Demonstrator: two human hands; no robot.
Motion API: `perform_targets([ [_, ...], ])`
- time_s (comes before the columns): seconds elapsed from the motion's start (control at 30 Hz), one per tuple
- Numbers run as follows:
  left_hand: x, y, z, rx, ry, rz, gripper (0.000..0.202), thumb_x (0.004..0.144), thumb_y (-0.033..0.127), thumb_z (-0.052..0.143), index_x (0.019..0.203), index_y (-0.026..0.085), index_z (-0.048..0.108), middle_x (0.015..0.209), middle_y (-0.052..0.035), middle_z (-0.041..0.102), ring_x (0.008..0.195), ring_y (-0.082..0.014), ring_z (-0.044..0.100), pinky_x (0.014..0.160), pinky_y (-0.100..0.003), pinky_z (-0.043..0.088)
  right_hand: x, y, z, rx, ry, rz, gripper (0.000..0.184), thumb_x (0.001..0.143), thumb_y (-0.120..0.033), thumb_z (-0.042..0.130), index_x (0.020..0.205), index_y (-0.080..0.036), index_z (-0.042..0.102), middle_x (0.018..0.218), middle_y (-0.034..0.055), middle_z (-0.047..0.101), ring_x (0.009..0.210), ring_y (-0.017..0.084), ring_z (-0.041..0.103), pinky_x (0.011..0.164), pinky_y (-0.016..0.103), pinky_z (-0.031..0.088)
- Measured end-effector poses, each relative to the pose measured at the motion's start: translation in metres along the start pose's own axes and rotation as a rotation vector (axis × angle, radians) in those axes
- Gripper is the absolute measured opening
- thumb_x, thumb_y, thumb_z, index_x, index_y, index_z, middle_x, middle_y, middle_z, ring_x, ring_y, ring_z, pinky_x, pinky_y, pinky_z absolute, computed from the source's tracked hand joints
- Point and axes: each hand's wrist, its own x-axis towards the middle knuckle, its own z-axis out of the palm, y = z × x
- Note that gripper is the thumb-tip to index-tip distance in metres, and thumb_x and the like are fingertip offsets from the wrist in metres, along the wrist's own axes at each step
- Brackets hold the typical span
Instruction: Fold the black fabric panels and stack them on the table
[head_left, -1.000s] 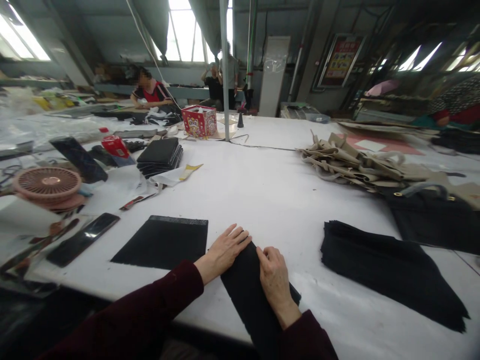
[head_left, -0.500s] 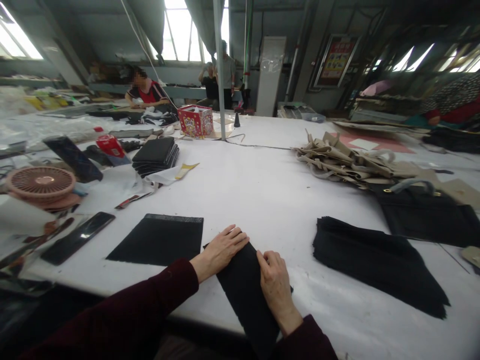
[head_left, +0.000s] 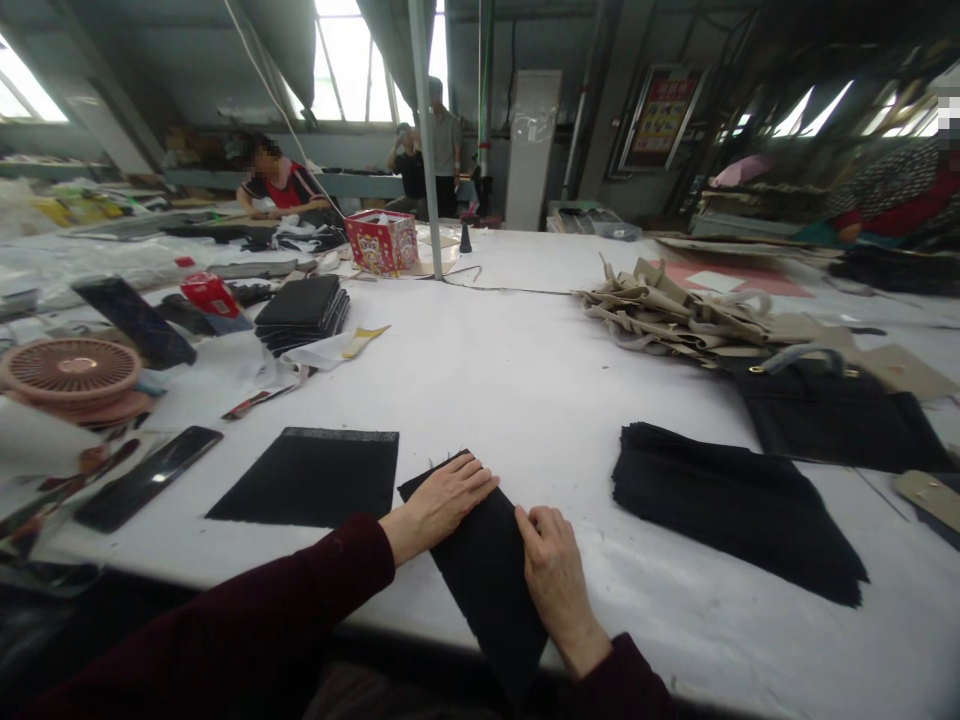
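Note:
A black piece of fabric (head_left: 487,580) lies slantwise in front of me, its lower end over the table's near edge. My left hand (head_left: 448,500) rests flat across its upper part, fingers stretched and close together. At the right edge of that fabric, my right hand (head_left: 556,575) has its fingers curled under and its thumb along the edge; it pinches the cloth there. To the left lies a flat black fabric panel (head_left: 315,480) with a greyish strip along its far edge. A stack of black fabric pieces (head_left: 727,510) is on the right.
The white table (head_left: 480,370) bears a phone (head_left: 150,480), a pink fan (head_left: 79,375), folded black pieces (head_left: 300,310) and a red box (head_left: 381,243) by a pole (head_left: 426,140). Beige strips (head_left: 667,310) and a black bag (head_left: 832,410) lie right. Several people are farther off.
My left hand has shifted slightly on the fabric, and more of its far corner shows beyond the fingers. My right hand keeps its pinch. The whole view has turned a little right.

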Motion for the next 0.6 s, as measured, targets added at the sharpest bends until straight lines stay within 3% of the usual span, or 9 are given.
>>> perform_targets([
  [0.3, -0.001, 0.009, 0.003, 0.051, -0.069, 0.036, 0.057, 0.089, 0.011, 0.049, 0.144, 0.022, 0.037, 0.129, -0.0089, 0.053, 0.123, -0.0237, 0.047, 0.113, -0.041, 0.025, -0.013, 0.005, -0.009, 0.025, -0.023, 0.030, 0.034, 0.094, -0.005, 0.040, 0.123, -0.013, 0.058, 0.092, 0.0076, 0.053, 0.087, 0.022, 0.046, 0.076, 0.035, 0.040],
  [0.47, 0.004, 0.013, -0.002, 0.011, -0.081, 0.089, 0.052, 0.091, 0.011, 0.046, 0.142, 0.017, 0.039, 0.127, -0.0088, 0.056, 0.123, -0.0214, 0.047, 0.112, -0.038, 0.027, -0.019, 0.007, -0.013, 0.020, -0.005, 0.027, 0.034, 0.092, -0.004, 0.042, 0.121, -0.012, 0.058, 0.092, 0.0080, 0.053, 0.087, 0.023, 0.045, 0.076, 0.036, 0.041],
  [0.6, 0.006, 0.016, -0.005, 0.021, -0.113, 0.101, 0.058, 0.089, 0.011, 0.049, 0.145, 0.023, 0.037, 0.127, -0.0078, 0.055, 0.122, -0.0219, 0.048, 0.112, -0.039, 0.028, -0.022, 0.009, -0.016, 0.024, -0.020, 0.030, 0.034, 0.091, -0.004, 0.045, 0.121, -0.012, 0.058, 0.092, 0.0079, 0.053, 0.086, 0.023, 0.045, 0.076, 0.036, 0.041],
])
